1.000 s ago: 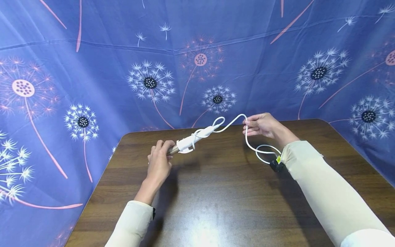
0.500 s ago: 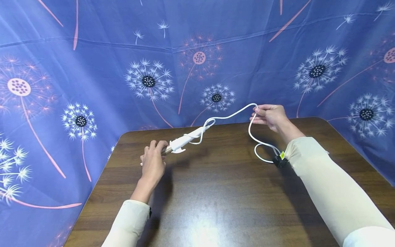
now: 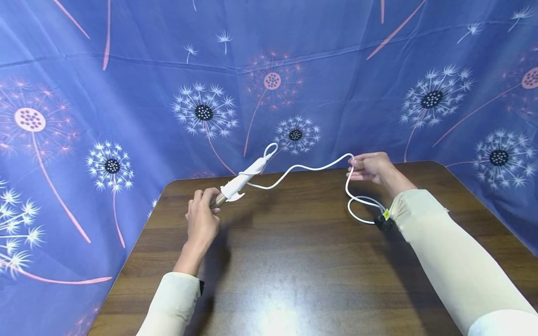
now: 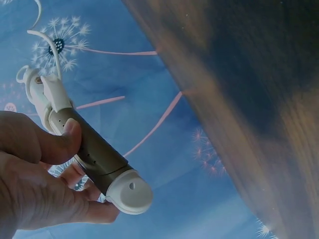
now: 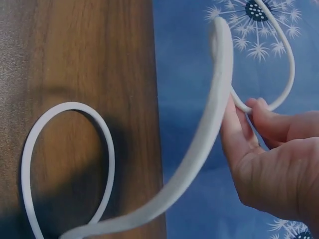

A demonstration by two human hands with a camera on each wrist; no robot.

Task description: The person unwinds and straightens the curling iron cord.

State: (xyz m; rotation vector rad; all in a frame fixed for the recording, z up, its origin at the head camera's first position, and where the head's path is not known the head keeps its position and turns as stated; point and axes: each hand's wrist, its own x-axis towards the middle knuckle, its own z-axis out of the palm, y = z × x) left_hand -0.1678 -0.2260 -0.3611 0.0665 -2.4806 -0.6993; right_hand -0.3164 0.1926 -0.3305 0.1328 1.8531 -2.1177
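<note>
Left hand: here on the left side of the table, the left hand [image 3: 202, 217] is clamped on the brown barrel, thumb on one side and fingers round the other.
Curling iron: the curling iron [image 3: 251, 171] is up off the wood near the table's far left, tilted, its white handle pointing up and away; a white cap shows at the near end in the left wrist view.
Right hand: across on the far right, the right hand [image 3: 374, 168] has thumb and fingers together, pinching the cord.
Cord: white cord [image 3: 315, 168], wound about the handle, looping at its tip, running in a wave to the right hand, then dropping into another loop.
Dark block: a black block [image 3: 383, 223] with a yellow tag [image 3: 386, 214], right beside the right cuff.
Table: brown wood-grain table [image 3: 294, 252], far corners rounded, dark streaks running across.
Shine: a bright white glare at the near middle, fading into the grain.
Shadows: soft dark patches beside both forearms.
Cloth: blue cloth [image 3: 336, 56] fills the background, white and pink dandelions all over it, a crease crossing the upper part, soft folds hanging behind the far edge.
Sleeves: pale cream sleeves [image 3: 454, 261] on both arms, gathered at the cuffs.
</note>
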